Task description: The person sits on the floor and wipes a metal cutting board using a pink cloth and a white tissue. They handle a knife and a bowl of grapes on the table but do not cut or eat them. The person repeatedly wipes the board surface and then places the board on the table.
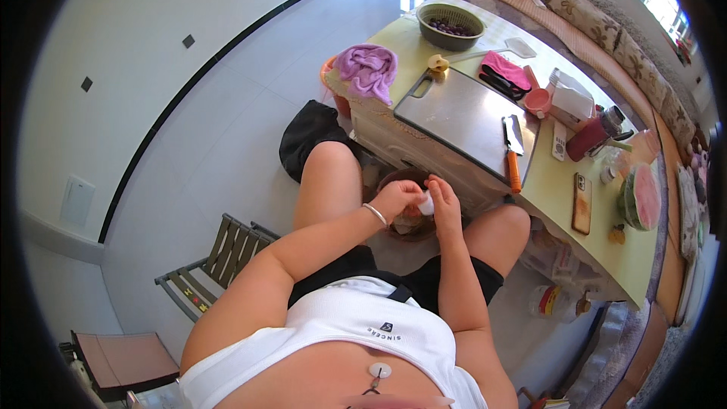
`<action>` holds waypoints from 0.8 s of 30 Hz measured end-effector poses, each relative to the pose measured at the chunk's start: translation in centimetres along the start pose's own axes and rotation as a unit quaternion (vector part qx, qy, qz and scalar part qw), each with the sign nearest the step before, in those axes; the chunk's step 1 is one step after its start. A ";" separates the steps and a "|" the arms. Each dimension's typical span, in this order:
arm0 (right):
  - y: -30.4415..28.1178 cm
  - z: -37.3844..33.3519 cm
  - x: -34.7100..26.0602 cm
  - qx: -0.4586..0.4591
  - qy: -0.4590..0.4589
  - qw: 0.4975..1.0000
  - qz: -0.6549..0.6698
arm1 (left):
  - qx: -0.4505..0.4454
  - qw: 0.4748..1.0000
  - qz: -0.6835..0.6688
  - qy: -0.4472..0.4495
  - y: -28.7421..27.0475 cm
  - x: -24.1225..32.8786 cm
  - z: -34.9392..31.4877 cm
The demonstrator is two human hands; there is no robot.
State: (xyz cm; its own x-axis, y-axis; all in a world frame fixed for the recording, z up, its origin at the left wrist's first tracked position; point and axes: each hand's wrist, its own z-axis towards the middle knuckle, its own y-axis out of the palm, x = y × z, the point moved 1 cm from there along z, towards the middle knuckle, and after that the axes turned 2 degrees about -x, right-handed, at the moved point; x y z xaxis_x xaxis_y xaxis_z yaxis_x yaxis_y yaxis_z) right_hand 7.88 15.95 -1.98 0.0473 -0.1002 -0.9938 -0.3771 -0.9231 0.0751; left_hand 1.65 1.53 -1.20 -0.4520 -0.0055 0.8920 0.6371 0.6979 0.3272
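Between my knees, my left hand (400, 201) and my right hand (445, 198) come together over a dark round bin (413, 236). A small crumpled white tissue (427, 204) is pinched between them, with the fingers of both hands closed on it. Part of it is hidden by the fingers. Inside the bin there is some pale litter, partly covered by my hands. On the table just beyond lies a metal cutting board (454, 117), with an orange-handled knife (513, 153) along its right side.
The table (556, 182) also bears a basket of dark fruit (450, 24), a purple cloth (366, 72), a cut apple (438, 65), a phone (581, 203), a dark red flask (592, 135) and a cut watermelon (641, 197). A slatted folding stool (219, 261) stands at my left.
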 end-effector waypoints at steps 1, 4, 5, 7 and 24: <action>0.4 -0.5 -1.5 -0.036 -0.069 0.995 -0.066 | 0.015 0.998 -0.066 0.004 -0.1 0.8 -0.3; 1.3 -2.2 -2.7 -0.100 -0.100 0.983 -0.118 | 0.071 0.984 -0.164 -0.006 0.1 2.4 -1.0; 1.5 -2.2 -2.5 -0.080 -0.062 0.992 -0.077 | 0.086 0.983 -0.164 -0.003 -0.1 2.4 -1.0; 0.7 -1.4 -0.9 -0.073 0.001 0.997 -0.004 | 0.118 0.980 -0.163 0.005 -0.9 2.2 -1.1; 1.0 -1.1 -1.3 -0.125 0.141 0.894 0.407 | -0.078 0.909 -0.381 0.149 0.9 0.8 -0.9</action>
State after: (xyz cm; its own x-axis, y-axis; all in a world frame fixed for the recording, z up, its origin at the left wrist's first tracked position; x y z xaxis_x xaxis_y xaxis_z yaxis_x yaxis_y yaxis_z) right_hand 8.46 14.79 -0.49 0.0966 -0.8333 -0.5443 -0.1755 -0.5525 0.8148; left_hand 2.43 1.56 0.08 -0.6244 -0.6547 0.4259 0.3023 0.3002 0.9047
